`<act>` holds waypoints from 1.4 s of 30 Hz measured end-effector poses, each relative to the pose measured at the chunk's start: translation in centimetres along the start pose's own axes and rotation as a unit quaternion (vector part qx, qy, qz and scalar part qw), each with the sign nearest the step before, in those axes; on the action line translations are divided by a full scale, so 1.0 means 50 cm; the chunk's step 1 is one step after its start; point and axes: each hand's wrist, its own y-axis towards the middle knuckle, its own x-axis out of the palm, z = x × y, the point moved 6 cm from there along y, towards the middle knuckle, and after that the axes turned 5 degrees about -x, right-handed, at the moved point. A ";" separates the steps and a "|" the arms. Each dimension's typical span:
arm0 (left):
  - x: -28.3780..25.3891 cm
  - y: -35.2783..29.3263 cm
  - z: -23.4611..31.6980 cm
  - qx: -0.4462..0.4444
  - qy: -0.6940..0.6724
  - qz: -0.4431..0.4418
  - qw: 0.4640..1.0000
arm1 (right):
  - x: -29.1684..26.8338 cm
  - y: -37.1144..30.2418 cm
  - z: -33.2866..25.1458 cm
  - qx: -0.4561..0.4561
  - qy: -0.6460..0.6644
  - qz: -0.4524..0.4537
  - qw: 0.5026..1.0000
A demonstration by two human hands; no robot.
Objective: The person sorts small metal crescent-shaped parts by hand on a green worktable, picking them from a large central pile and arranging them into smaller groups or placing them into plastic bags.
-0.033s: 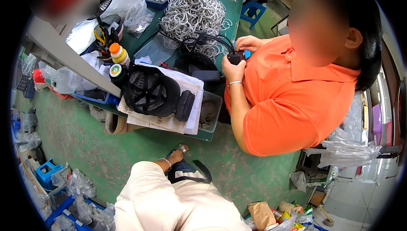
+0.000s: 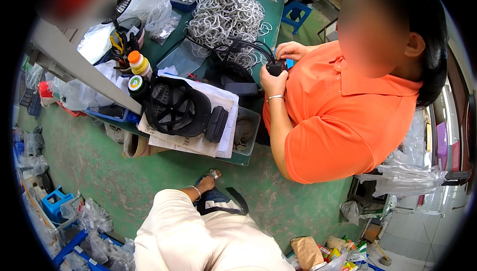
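Perhaps the curved black cap (image 2: 191, 121) on loose printed papers (image 2: 183, 143) could be dislodged if brushed by the braceleted left hand (image 2: 205, 184), whose grip cannot be told, the right hand being unseen.

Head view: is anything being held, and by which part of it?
The co-worker's braceleted hand holds the black device by its body. Whether the wearer's left hand holds anything cannot be told; the right hand is out of view.
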 end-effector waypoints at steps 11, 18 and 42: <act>0.014 -0.021 0.037 0.035 0.064 -0.036 0.997 | 0.015 0.008 0.057 -0.012 0.021 0.006 1.000; 0.157 0.061 -0.025 0.098 0.206 -0.122 0.966 | 0.063 0.024 0.203 -0.029 0.043 0.049 0.997; 0.789 -0.119 0.801 0.076 0.198 -0.331 0.919 | -0.471 0.357 0.520 0.104 0.079 0.086 0.988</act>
